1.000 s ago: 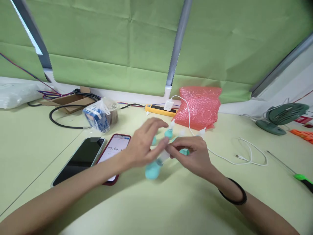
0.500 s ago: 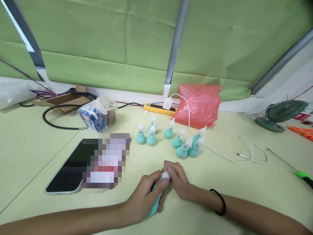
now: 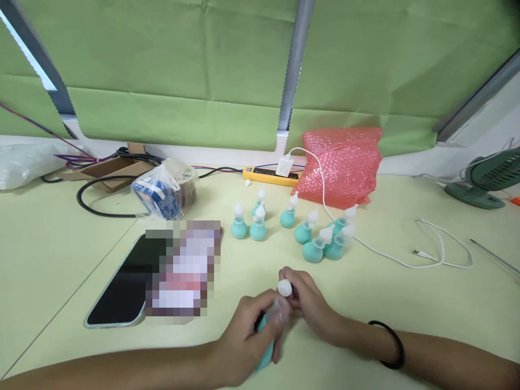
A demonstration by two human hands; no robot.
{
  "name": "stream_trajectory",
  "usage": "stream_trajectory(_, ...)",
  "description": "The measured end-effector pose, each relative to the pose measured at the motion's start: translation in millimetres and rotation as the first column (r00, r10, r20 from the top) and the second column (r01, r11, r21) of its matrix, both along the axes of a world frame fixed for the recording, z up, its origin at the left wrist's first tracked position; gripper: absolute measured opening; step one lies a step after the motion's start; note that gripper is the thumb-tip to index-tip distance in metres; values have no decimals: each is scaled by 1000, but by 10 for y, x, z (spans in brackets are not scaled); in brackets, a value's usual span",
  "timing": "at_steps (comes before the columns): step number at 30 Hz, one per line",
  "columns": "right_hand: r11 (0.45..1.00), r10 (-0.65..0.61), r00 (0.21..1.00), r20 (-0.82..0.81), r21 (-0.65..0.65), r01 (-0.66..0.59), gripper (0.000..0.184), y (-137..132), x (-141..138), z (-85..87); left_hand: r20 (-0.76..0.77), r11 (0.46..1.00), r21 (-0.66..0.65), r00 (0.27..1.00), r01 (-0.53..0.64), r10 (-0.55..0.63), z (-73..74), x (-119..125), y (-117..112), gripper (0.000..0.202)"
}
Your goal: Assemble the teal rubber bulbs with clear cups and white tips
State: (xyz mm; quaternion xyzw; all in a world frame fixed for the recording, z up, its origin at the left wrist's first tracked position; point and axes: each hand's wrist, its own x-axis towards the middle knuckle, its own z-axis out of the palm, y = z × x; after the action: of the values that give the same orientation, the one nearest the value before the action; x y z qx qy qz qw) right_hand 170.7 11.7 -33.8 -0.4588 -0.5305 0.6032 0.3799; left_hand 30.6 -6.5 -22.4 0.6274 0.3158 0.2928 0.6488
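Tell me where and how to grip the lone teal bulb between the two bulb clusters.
Probably best around its round teal body, from the near side: it stands on its base, the body is wider than its narrow white tip, and neighbouring bulbs flank it left and right.

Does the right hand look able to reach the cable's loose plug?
Probably yes: the loose plug lies uncovered and nothing stands before it, but the right hand holds a white tip.

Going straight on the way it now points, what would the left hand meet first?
Most likely the right hand or the small white plastic tip it holds, just ahead of the left hand, which grips a teal bulb with a translucent neck; depth leaves unclear which of the two comes first.
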Motion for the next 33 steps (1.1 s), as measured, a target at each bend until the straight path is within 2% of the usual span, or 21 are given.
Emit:
stream_trajectory(3, 998, -8, 1000, 0, 54, 8, 36, 23, 14, -10, 5, 989, 144, 1000, 22, -23, 31, -43, -17, 27)
stream_trajectory(7, 969, -94, 995, 35, 234, 84, 34, 99, 84, -16, 71, 985, 121, 991, -119, 111, 31, -83, -8, 28)
stream_trajectory(12, 896, -194, 975, 111, 425, 130, 17, 208, 139, -67, 24, 969, 210, 992, -128, 126, 38, -72, -19, 20)
stream_trajectory(15, 847, -221, 959, 176, 523, 99, 11, 212, 130, -104, 32, 962, 173, 978, -209, 207, 31, -37, -31, 15)
stream_trajectory(19, 806, -213, 943, 258, 592, 20, 6, 196, 111, -122, 106, 953, 125, 959, -275, 263, -15, -5, -19, 10)
stream_trajectory(23, 789, -202, 936, 289, 614, -19, 1, 197, 114, -116, 130, 934, 197, 952, -298, 277, -34, 4, 17, 11)
stream_trajectory(27, 778, -158, 954, 255, 627, -39, 10, 153, 176, -91, 108, 921, 264, 958, -286, 267, -27, 1, 54, 9)
stream_trajectory(29, 751, -142, 966, 214, 659, -36, 11, 106, 214, -65, 109, 911, 273, 951, -309, 290, -29, -3, 73, 9)
stream_trajectory(32, 694, -78, 977, 196, 715, -89, 5, 35, 224, -11, 179, 908, 168, 918, -384, 355, -31, 0, 95, 8)
stream_trajectory(33, 667, -52, 975, 217, 734, -127, 11, 17, 211, 8, 206, 911, 117, 907, -396, 368, -28, 4, 99, 11)
